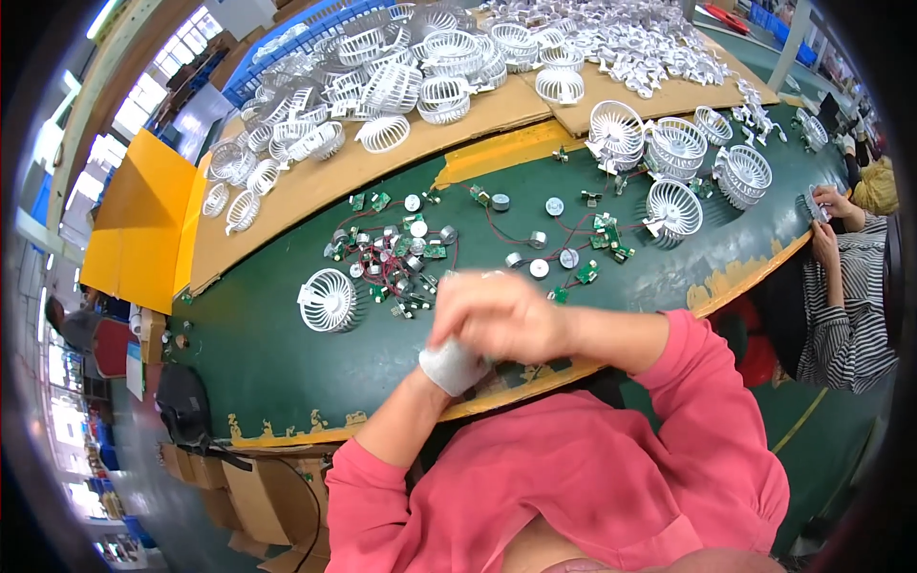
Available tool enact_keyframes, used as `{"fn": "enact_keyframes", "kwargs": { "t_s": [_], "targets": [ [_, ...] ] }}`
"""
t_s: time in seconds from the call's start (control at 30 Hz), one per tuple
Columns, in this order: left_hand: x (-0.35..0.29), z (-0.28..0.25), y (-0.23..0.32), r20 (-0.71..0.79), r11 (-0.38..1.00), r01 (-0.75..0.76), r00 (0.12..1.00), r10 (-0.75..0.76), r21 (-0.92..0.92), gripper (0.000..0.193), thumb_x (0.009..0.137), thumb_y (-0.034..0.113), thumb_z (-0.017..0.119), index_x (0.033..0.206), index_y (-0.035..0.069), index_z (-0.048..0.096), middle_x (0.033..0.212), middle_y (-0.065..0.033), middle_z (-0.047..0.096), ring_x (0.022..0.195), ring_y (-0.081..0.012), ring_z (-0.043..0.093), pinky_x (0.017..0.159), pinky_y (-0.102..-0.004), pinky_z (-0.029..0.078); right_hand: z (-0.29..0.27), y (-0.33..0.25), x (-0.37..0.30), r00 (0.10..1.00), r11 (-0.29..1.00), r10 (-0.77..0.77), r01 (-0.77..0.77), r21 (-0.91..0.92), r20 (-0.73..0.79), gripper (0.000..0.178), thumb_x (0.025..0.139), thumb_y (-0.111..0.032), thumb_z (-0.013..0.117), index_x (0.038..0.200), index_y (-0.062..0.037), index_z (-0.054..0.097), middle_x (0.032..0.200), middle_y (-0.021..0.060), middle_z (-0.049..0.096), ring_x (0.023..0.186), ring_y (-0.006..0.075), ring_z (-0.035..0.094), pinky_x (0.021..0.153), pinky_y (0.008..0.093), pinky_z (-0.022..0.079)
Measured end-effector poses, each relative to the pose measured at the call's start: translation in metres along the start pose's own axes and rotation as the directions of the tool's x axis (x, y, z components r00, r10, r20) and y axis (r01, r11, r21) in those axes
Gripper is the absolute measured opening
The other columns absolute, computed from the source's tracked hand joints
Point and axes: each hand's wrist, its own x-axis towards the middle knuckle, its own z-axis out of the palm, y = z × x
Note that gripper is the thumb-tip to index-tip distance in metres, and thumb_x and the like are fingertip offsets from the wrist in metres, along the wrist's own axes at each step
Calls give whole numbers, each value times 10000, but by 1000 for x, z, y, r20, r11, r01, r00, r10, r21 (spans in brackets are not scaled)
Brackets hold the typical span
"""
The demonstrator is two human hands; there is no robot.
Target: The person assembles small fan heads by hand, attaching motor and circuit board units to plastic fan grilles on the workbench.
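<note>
My right hand (501, 317) is over the near edge of the green worktable, its fingers curled and smeared by motion. It covers most of my left hand (457, 369), which has a whitish wrap or glove around it. What either hand holds, if anything, is hidden. Just beyond them lies a tangle of small round motors with red wires and green circuit boards (435, 251). More motors (539, 268) and boards (586, 273) are spread to the right. A white round fan cage (328, 301) stands on the table left of my hands.
A large heap of white fan cages (392, 88) and small white parts (635, 53) covers cardboard at the back. Stacked cages (742, 177) stand at the right. A yellow panel (138, 220) rises at the left. A co-worker in a striped top (845, 306) sits at the right.
</note>
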Motion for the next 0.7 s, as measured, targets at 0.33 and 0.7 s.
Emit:
{"fn": "enact_keyframes", "kwargs": {
  "t_s": [0.33, 0.7],
  "targets": [
    [-6, -28, 30, 26, 452, 332, 829, -559, -828, 304, 929, 249, 508, 1195, 104, 477, 1064, -90, 562, 979, -241, 559, 882, -389, 467, 17, 5, -30, 951, 988, 5, 44, -151, 309, 193, 853, -188, 620, 965, -31, 612, 844, 89, 562, 743, 264, 561, 669, 354, 436],
    [-11, -32, 31, -102, 509, 227, 836, -539, -830, 377, 972, 351, 452, 1200, 52, 418, 944, -83, 521, 599, -146, 476, 536, -263, 411, -105, 11, 7, 939, 539, 335, -123, -833, 78, 350, 790, -263, 686, 1064, -62, 599, 975, 117, 609, 905, 304, 582, 806, 407, 446]
  ]
}}
